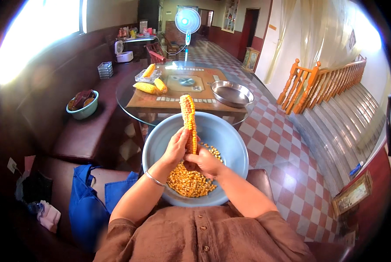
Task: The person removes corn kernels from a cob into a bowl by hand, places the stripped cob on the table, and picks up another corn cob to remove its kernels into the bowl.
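Note:
An ear of dried corn [188,115] stands nearly upright between my hands, its top leaning slightly left. Some rows of its yellow kernels are gone, baring the cob. My left hand [176,146] wraps the ear's lower part from the left side. From the right, my right hand [205,161] closes round its lower end, fingers partly hidden. Both are over a large light-blue basin [238,163] in front of my body. Loose corn kernels [189,183] lie heaped in its near part, with more scattered to the right.
Beyond the basin, a glass-topped table [130,111] bears more corn ears [145,87], a clear glass dish [139,77] and a round metal pan [232,94]. At left, a small teal basin [84,111] sits on a bench. Blue cloth [84,196] lies beside me.

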A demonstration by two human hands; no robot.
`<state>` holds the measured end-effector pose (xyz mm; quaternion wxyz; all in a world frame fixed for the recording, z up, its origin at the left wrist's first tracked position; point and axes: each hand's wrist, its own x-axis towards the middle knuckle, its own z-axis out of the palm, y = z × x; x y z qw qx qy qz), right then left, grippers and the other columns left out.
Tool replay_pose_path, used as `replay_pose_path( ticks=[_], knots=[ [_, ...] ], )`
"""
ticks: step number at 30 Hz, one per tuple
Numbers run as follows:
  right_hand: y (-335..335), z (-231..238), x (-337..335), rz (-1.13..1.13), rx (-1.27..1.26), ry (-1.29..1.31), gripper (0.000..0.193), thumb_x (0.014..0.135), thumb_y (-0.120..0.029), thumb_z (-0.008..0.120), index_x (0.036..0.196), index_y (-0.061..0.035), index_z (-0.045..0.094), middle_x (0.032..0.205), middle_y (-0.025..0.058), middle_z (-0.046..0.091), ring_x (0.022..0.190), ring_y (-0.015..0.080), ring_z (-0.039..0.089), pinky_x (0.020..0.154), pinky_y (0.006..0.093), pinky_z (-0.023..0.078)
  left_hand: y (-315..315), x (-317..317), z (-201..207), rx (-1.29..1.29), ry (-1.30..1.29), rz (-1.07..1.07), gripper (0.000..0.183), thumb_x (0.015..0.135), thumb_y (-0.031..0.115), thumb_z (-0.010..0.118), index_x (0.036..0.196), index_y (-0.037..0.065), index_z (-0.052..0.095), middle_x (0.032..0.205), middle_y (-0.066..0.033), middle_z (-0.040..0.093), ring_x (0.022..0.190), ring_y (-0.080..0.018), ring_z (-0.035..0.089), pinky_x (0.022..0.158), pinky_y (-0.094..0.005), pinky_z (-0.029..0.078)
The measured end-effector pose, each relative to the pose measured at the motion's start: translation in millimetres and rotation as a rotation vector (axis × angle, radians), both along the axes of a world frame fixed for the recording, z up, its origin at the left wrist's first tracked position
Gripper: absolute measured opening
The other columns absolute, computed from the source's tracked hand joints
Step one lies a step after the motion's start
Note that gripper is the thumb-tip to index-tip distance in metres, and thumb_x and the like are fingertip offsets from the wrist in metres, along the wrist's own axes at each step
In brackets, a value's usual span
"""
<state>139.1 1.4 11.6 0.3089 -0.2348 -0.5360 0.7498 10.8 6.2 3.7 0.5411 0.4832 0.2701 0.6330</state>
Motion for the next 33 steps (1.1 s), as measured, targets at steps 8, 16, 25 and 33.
replay_pose_path(
  ticks=[8,16,25,33],
  knots=[
    [-14,-7,8,-0.249,0.126,-0.007,0.023,0.084,-0.007,0.051,0.106,-0.0091,0.044,0.067,-0.0016,0.047,0.049,0.0067,0.043,0.044,0.0198,0.035,-4,7,-2,-0.077,-0.080,-0.122,0.035,0.096,0.031,0.033,0.112,0.003,0.048,0.101,-0.0095,0.059,0.090,-0.0157,0.056,0.081,-0.0289,0.045],
    [-14,-21,8,-0.355,0.468,-0.134,0.025,0.084,-0.004,0.051,0.108,-0.0055,0.043,0.069,-0.0003,0.048,0.049,0.0063,0.048,0.042,0.0207,0.039,-3,5,-7,-0.042,0.052,-0.080,0.046,0.094,0.038,0.040,0.121,0.001,0.044,0.104,-0.0126,0.058,0.093,-0.0169,0.056,0.084,-0.0313,0.045],
    [-35,1,16,-0.067,0.023,0.000,0.026,0.088,-0.018,0.052,0.108,-0.0056,0.042,0.070,0.0031,0.050,0.049,0.0098,0.049,0.046,0.0211,0.043,-4,0,-17,-0.027,0.158,-0.069,0.043,0.097,0.035,0.031,0.112,-0.002,0.049,0.100,-0.0136,0.060,0.084,-0.0167,0.059,0.076,-0.0300,0.049],
    [-32,-17,13,-0.287,0.377,-0.109,0.025,0.085,-0.005,0.050,0.108,-0.0039,0.040,0.074,0.0008,0.048,0.052,0.0071,0.048,0.047,0.0203,0.043,-6,8,-13,-0.023,0.126,-0.079,0.048,0.094,0.040,0.037,0.115,-0.002,0.048,0.095,-0.0127,0.060,0.088,-0.0175,0.057,0.081,-0.0305,0.046]
  ],
)
